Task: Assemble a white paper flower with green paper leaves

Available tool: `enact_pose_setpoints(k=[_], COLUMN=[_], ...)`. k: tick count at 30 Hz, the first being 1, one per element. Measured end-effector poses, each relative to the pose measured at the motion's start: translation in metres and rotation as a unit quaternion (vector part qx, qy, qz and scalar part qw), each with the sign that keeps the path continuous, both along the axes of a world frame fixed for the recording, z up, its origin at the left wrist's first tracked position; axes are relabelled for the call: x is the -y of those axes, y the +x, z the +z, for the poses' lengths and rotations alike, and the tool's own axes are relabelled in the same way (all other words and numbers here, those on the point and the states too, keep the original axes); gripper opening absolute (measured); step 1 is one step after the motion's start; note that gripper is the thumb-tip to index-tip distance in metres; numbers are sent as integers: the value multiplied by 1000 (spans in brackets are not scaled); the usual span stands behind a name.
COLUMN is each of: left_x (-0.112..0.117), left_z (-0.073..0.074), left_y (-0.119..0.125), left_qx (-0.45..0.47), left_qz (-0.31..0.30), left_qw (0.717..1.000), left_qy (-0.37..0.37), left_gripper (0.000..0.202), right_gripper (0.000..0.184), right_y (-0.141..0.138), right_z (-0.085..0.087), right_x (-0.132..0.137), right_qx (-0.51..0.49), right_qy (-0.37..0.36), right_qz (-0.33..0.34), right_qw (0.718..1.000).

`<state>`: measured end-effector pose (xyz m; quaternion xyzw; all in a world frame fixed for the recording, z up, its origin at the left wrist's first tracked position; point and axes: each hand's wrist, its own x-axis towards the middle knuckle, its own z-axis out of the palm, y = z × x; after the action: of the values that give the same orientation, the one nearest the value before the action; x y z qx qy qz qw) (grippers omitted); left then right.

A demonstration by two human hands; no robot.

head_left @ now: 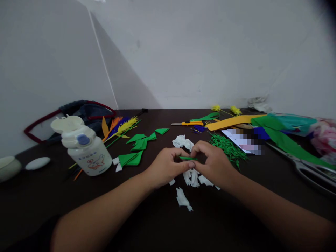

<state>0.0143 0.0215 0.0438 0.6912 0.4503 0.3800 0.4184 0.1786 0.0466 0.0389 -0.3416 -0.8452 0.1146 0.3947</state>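
Note:
My left hand [168,165] and my right hand [212,161] meet at the middle of the dark table [157,224]. Both pinch a small green paper strip [188,158] between thumbs and fingers, just above the tabletop. Several torn white paper bits [194,177] lie under and in front of my hands, and one more white scrap [183,200] lies nearer to me. A crumpled white piece [182,141] sits just behind my hands. A heap of thin green paper shreds [229,147] lies to the right of my right hand.
A white glue bottle [84,147] lies tilted at the left. Folded green paper pieces [139,143] and coloured paper flowers [119,126] lie behind it. A yellow utility knife [190,123], coloured paper sheets [283,129] and large scissors [312,169] lie at the right.

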Motion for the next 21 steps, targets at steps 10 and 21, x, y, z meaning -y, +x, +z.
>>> enact_pose_setpoints(k=[10, 21], left_x=[-2, -4], left_z=[0, -5], left_y=[0, 1], left_qx=[96, 244], left_qz=[22, 3], left_qw=[995, 967], left_qy=[-20, -78], left_gripper=[15, 39], right_gripper=[5, 5], right_y=[2, 6], right_z=[-2, -1], right_x=[0, -3], right_qx=[-58, -94], right_qy=[-59, -121], right_qz=[20, -4], right_qw=[996, 988])
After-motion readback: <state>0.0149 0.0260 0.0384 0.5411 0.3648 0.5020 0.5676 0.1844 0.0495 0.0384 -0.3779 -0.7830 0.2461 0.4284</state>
